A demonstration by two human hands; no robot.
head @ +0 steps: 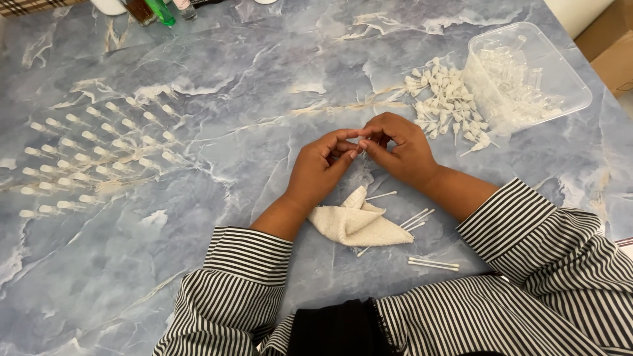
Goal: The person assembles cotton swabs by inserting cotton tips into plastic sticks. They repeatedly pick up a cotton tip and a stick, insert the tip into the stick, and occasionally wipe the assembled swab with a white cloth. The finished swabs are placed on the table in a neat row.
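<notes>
A: What is held between the two hands?

B: A small white plastic pump piece (360, 141) is pinched at the middle of the marbled blue-grey stone tabletop (250, 86). The fingertips of the left hand (320, 168) and of the right hand (401, 148) are pressed together around it; most of the piece is hidden by them, so its exact shape cannot be told.

A: How is it judged to handle?

B: It is judged very light, stiff and smooth, hence easily dropped or flicked away. A thin stem would likely bend or snap if squeezed sideways, so a hold on the thicker head is thought safer, with the stem left free.

A: And what lies around?

B: A folded cream terry cloth (353, 224), soft and nubbly, lies just below the hands. Thin white plastic tubes (432, 264) lie beside it, some touching it. A loose heap of white pump heads (445, 105) rests against a clear, thin-walled plastic tray (557, 62) in which glassy clear pieces are held. Well apart, on the left, rows of finished white-tipped pieces (92, 161) are laid out in slanted lines.
</notes>
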